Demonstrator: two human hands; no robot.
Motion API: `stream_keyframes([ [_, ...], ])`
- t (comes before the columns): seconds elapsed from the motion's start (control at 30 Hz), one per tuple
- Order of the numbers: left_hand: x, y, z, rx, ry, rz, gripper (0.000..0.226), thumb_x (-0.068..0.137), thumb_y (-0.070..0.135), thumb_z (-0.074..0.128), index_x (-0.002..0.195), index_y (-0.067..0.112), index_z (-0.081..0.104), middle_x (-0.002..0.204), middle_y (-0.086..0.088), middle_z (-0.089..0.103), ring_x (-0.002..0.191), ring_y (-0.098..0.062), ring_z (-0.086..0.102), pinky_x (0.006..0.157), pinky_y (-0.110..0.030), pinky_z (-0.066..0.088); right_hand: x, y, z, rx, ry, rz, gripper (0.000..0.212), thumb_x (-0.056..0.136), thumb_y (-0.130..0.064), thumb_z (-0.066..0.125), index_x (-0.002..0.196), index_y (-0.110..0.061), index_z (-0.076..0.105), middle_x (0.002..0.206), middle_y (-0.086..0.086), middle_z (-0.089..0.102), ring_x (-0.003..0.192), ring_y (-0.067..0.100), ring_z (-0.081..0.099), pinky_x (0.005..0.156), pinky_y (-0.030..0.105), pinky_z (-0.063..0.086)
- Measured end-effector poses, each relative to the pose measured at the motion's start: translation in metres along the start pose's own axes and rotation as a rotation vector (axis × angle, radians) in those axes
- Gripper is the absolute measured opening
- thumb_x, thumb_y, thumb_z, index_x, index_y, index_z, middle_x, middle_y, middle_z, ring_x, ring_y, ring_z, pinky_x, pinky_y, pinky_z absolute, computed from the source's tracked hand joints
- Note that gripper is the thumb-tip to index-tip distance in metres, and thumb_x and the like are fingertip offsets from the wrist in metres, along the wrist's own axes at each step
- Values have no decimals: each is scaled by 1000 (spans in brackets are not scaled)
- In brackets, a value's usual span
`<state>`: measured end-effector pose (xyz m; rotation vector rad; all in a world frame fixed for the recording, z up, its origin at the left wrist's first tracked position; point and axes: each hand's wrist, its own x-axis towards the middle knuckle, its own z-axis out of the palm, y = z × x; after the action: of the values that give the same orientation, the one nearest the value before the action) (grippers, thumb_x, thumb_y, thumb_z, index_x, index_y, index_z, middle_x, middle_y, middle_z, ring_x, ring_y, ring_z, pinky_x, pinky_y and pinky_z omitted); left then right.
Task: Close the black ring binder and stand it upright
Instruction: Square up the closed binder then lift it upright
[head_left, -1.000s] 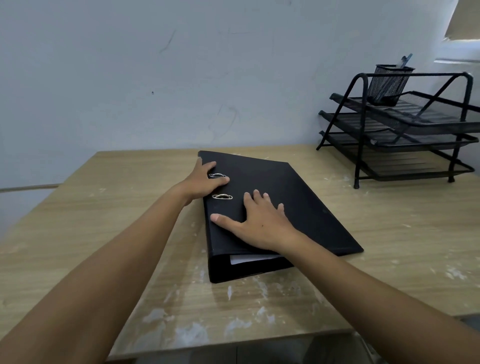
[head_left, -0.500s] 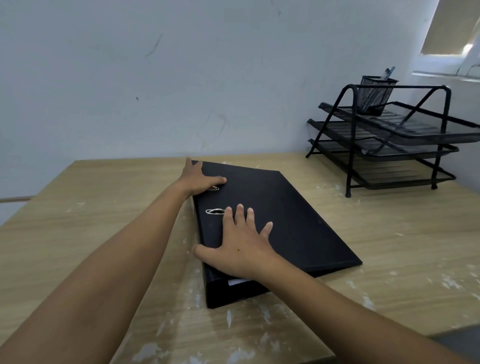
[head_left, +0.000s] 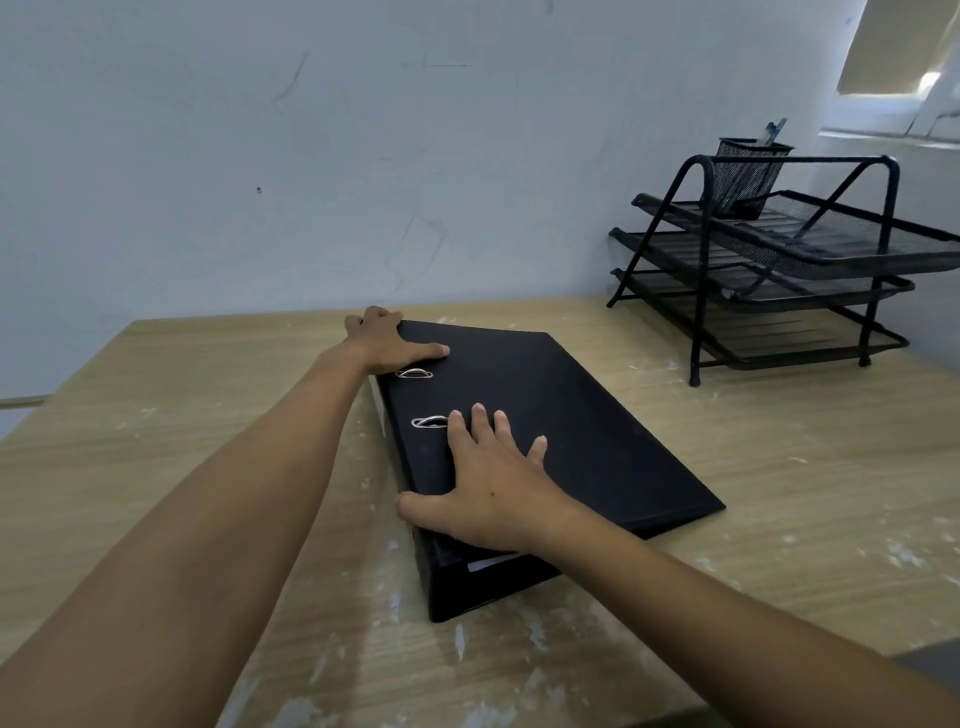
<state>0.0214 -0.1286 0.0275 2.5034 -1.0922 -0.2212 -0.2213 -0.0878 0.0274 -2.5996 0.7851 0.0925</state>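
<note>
The black ring binder lies flat and closed on the wooden table, with its spine to the left and two metal ring slots showing on the cover. White paper peeks out at its near end. My left hand grips the far left corner, fingers curled over the far edge and thumb on the cover. My right hand rests on the near left part of the cover, fingers spread and thumb hooked over the spine edge.
A black three-tier mesh letter tray stands at the back right of the table, with a mesh pen cup on its top tier. A pale wall runs right behind the table. The table's near edge is close below my arms.
My left hand has slid from the ring slots to the binder's far left corner. My right hand has shifted toward the spine, and its thumb now hooks over that edge. The binder still lies flat.
</note>
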Motion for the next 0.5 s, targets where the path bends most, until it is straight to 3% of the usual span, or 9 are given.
stream_keyframes([
  [0.13, -7, -6, -3, 5, 13, -50, 87, 67, 77, 58, 128, 16, 49, 143, -11, 33, 134, -36, 21, 105, -41, 28, -1, 16, -14, -18, -34, -41, 103, 78, -64, 51, 155, -19, 1, 164, 3, -7, 149, 23, -12, 117, 58, -3],
  [0.33, -28, -13, -6, -48, 74, -147, 94, 68, 74, 60, 135, 10, 44, 143, -16, 31, 134, -40, 19, 107, -43, 26, -8, 38, -37, -17, -83, -114, 92, 85, -50, 57, 156, -23, 4, 164, -1, -4, 150, 14, -6, 119, 38, 2],
  [0.5, -47, -21, -7, -80, 122, -204, 90, 71, 73, 57, 132, 9, 45, 140, -16, 34, 132, -39, 23, 101, -37, 30, -8, 50, -46, -112, -78, -121, 88, 89, -46, 58, 156, -23, 4, 164, 0, 0, 150, 18, 3, 118, 38, 11],
])
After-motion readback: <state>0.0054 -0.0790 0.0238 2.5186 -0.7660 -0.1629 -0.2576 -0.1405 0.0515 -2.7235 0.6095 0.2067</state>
